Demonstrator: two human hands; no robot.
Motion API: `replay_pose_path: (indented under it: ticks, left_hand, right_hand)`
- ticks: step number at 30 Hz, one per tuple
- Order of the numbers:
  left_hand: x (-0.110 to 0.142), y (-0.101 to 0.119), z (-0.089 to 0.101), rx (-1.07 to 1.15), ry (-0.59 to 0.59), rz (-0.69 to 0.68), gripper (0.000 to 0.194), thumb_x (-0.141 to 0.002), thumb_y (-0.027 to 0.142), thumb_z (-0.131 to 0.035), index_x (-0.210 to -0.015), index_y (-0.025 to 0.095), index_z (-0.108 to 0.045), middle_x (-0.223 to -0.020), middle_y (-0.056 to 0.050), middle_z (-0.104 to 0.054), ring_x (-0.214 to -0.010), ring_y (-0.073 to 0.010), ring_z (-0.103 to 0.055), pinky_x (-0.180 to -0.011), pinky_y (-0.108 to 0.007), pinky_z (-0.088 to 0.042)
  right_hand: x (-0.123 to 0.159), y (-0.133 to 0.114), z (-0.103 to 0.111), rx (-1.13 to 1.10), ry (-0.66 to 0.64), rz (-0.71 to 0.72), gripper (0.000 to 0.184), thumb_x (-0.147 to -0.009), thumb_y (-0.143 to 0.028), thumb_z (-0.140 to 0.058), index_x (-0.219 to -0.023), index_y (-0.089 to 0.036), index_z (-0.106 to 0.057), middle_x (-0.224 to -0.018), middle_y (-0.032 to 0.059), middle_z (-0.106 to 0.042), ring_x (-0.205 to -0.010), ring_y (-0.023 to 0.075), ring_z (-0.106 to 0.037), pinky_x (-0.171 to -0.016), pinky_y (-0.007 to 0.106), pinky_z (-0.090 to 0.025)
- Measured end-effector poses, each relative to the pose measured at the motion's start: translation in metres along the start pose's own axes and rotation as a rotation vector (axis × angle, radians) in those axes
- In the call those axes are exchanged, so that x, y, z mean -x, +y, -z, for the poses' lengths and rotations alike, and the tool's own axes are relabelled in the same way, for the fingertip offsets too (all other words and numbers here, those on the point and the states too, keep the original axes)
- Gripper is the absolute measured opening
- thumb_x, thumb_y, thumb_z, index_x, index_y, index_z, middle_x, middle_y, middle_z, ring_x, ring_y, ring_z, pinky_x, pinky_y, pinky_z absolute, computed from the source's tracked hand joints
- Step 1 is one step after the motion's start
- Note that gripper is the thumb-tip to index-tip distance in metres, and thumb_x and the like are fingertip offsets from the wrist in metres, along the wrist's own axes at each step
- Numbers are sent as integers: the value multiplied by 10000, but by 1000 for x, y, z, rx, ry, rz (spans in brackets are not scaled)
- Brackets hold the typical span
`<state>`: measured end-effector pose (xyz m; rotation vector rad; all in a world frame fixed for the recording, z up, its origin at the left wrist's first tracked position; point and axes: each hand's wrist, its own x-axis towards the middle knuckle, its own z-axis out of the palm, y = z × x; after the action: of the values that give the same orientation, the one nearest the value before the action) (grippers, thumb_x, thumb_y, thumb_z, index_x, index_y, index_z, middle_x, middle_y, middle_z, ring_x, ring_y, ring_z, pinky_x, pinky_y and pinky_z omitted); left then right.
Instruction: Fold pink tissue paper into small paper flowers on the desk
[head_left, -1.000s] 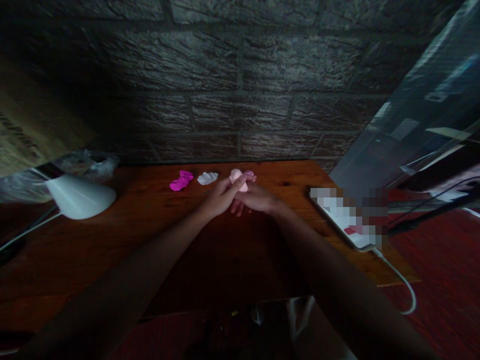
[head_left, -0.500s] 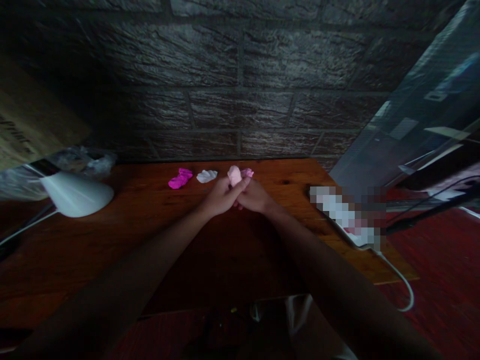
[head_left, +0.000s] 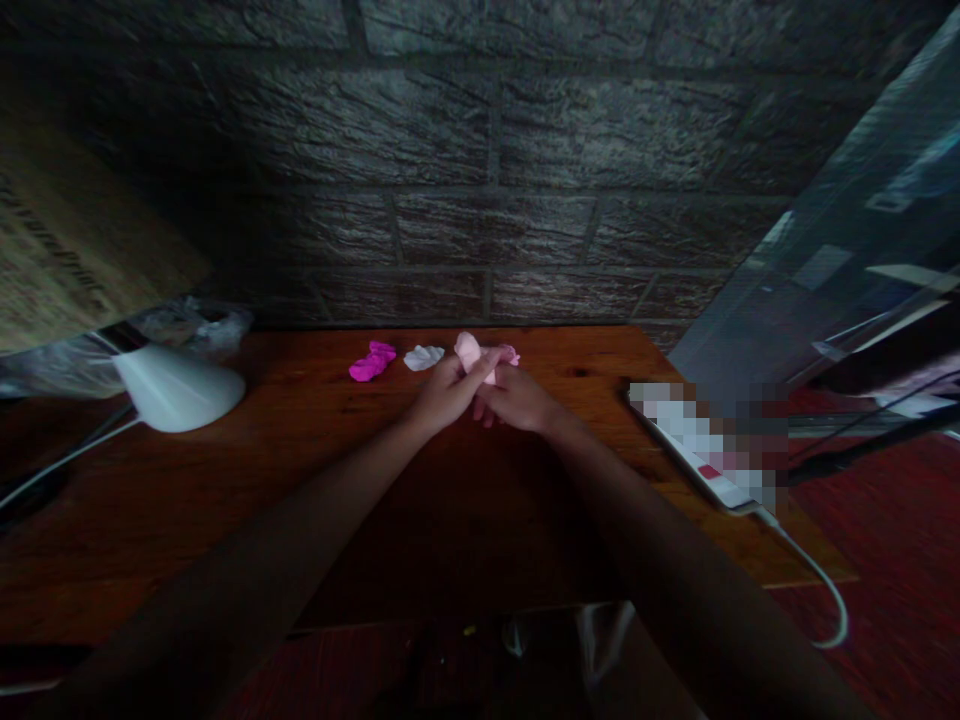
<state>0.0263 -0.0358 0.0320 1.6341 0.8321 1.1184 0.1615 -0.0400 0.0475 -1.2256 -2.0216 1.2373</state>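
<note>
Your left hand (head_left: 444,395) and right hand (head_left: 521,398) were clasped together, the fingers of both closed around the pink piece (head_left: 466,350). It poked up between them, with a ruffled pink edge showing past the right fingers; the rest was hidden.

Just left of your fingers lay the white piece (head_left: 424,358), and beyond it the magenta piece (head_left: 373,362). Well off to the left stood the white cone (head_left: 180,390) with a dark neck and a pale cord, with clear plastic (head_left: 217,332) behind it and the brown packaging (head_left: 90,240) above. Well to the right of your fingers lay the device (head_left: 679,430), mostly blurred out, with the white cable (head_left: 836,595) at its near end. None of these stood between your hands and the pieces.

Lettering on the packaging seemed to end in "Print"; the rest was unclear.

The bench (head_left: 322,470) was orange-brown wood, dimly lit, against the block wall (head_left: 442,230) beyond your fingers, with red floor (head_left: 907,540) to the right.
</note>
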Motion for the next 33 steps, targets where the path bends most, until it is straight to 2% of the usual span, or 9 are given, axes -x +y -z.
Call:
replay_pose_path:
  ticks: [3, 6, 8, 13, 17, 23, 27, 29, 33]
  left_hand:
    - [-4, -4, 0, 13, 157, -46, 522, -872, 637, -603, -964, 142, -738, -673, -53, -712, -576, -148, -655, -523, -242, -501]
    - [-7, -9, 0, 33, 223, -34, 497, -887, 630, -578, -919, 156, -726, -726, -65, -731, -657, -165, -681, -566, -253, -519]
    - [-9, -11, 1, 47, 216, -18, 509, -911, 629, -532, -929, 158, -724, -674, -58, -710, -641, -164, -674, -561, -252, -514]
    - [-8, -12, 2, 38, 128, -23, 524, -953, 604, -460, -981, 156, -729, -611, -46, -675, -620, -165, -664, -553, -249, -508]
    - [-7, -9, 3, 53, 77, -31, 484, -970, 556, -471, -1036, 146, -720, -806, -89, -757, -703, -164, -694, -609, -251, -537]
    - [-9, -8, -3, 214, 82, -40, 367, -984, 458, -500, -1080, 171, -707, -1039, -107, -779, -980, -183, -730, -847, -291, -579]
    - [-7, -7, -3, 265, 90, 9, 375, -966, 461, -546, -1097, 156, -720, -1026, -114, -786, -953, -187, -735, -825, -287, -589]
    - [-5, -5, -2, 261, 65, 30, 385, -940, 469, -591, -1118, 154, -722, -962, -109, -787, -873, -179, -739, -747, -265, -588]
    - [-1, -3, -1, 191, -26, 142, 473, -898, 559, -623, -1073, 136, -743, -567, -24, -664, -471, -130, -619, -443, -229, -471]
  right_hand:
    - [-1, 2, 1, -6, 103, -55, 298, -983, -155, -493, -694, -171, -564, -565, -4, -632, -436, 79, -568, -454, 189, -453]
    - [-3, 4, 2, -65, 126, -44, 189, -956, -200, -577, -770, -168, -587, -614, 2, -650, -461, 83, -587, -451, 190, -464]
    - [-4, 5, 3, -146, 104, -37, 164, -942, -245, -616, -799, -166, -598, -660, 14, -672, -478, 87, -598, -430, 189, -455]
    - [-6, 11, 5, -278, 10, -42, 270, -924, -341, -655, -728, -160, -613, -681, 38, -690, -504, 85, -601, -444, 184, -468]
    - [-5, 14, 8, -428, -66, -36, 263, -879, -387, -707, -762, -161, -638, -716, 43, -709, -561, 99, -631, -479, 188, -476]
    - [-2, 19, 11, -572, -169, -25, 238, -845, -376, -733, -818, -150, -664, -758, 46, -722, -611, 105, -652, -547, 205, -497]
    - [-3, 19, 8, -518, -168, -12, 288, -884, -419, -701, -804, -144, -675, -753, 56, -724, -620, 109, -656, -549, 207, -498]
    - [-3, 18, 7, -467, -171, 2, 295, -923, -409, -663, -788, -146, -673, -752, 63, -727, -614, 110, -654, -555, 215, -506]
    - [-5, 17, 6, -363, -189, -2, 356, -972, -407, -604, -741, -143, -665, -742, 79, -737, -594, 113, -657, -566, 232, -528]
